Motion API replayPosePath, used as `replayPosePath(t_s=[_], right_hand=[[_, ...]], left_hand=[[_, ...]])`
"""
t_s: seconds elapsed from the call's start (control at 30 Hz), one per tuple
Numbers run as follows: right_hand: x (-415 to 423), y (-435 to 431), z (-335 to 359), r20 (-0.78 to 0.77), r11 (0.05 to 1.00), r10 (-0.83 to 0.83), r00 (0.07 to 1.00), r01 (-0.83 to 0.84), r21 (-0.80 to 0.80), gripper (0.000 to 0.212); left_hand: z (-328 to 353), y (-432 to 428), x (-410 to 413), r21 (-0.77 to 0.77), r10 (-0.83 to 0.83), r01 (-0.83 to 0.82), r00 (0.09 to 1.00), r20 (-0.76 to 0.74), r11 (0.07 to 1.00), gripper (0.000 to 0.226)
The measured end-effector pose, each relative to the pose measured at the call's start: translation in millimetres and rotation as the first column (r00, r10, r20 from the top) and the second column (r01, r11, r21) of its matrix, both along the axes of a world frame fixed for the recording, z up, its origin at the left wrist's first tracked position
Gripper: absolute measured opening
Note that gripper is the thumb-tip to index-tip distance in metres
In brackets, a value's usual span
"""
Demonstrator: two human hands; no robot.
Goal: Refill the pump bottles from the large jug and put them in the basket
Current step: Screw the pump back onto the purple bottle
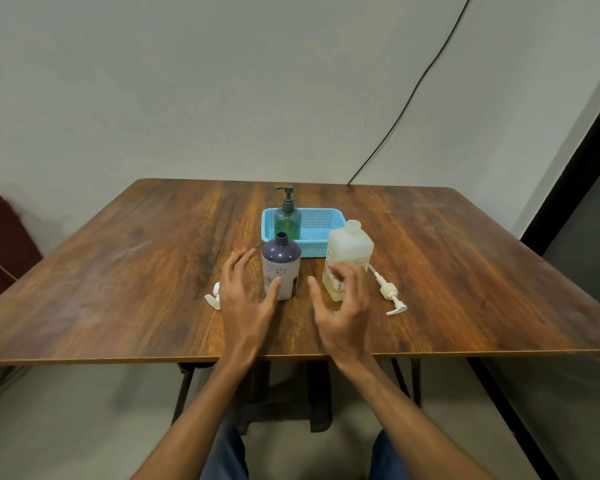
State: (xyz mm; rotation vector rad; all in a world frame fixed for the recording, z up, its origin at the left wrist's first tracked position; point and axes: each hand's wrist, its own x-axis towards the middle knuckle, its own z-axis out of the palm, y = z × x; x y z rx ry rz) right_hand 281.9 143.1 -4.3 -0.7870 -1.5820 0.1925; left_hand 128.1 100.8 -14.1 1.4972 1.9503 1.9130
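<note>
Liquid is seen only low down in the large jug (350,251), so it is judged fairly light, though the load is likely to slosh when tipped. Its square translucent plastic walls are expected to give a little under pressure and may be slick with soap; a hold around the flat sides at mid-height is advised, and the neck appears to be capped. The jug is stood on the table (118,271) just in front of the blue basket (326,213), in which a green pump bottle (287,223) is already placed. Beside the jug the purple bottle (280,268) is stood upright with an open neck; being narrow and stiff, it is judged easy to tip. Two pump heads are laid on the table, one at the left (213,297) and one at the right (390,296). The left hand (245,299) is spread wide, its thumb at or against the purple bottle's lower wall. The right hand (343,306) is opened with loosely curved fingers in front of the jug; nothing is gripped, and contact cannot be told through blur
</note>
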Motion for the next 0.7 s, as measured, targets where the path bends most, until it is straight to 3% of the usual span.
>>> replayPosePath(t_s=[0.13, 0.27, 0.4, 0.53, 0.7], right_hand=[[-24.8, -2.2, -7.1, 0.063, 0.974, 0.143, 0.988, -0.129, -0.188, 0.035], [-41.2, 8.4, -16.5, 0.054, 0.921, 0.142, 0.988, -0.113, -0.372, 0.073], [-54.9, 25.6, -26.2, 0.131, 0.841, 0.186, 0.974, -0.09, -0.533, 0.108], [-61.6, 40.8, -29.7, 0.124, 0.786, 0.25, 0.96, -0.126, -0.605, 0.118], [-66.1, 46.1, -29.9, 0.098, 0.774, 0.28, 0.955, -0.164, -0.612, 0.112]], left_hand=[[-5.5, -17.7, -17.0, 0.009, 0.177, -0.177, 0.979, -0.098, 0.984, 0.056], [-13.7, -21.0, -37.9, -0.19, 0.276, -0.278, 0.96, -0.036, 0.942, 0.079], [-21.3, -15.1, -53.7, -0.431, 0.265, -0.251, 0.964, -0.03, 0.866, 0.094], [-27.0, -3.4, -66.4, -0.519, 0.27, -0.331, 0.944, -0.191, 0.788, 0.064], [-26.2, 2.2, -73.0, -0.484, 0.296, -0.346, 0.938, -0.18, 0.804, 0.038]])
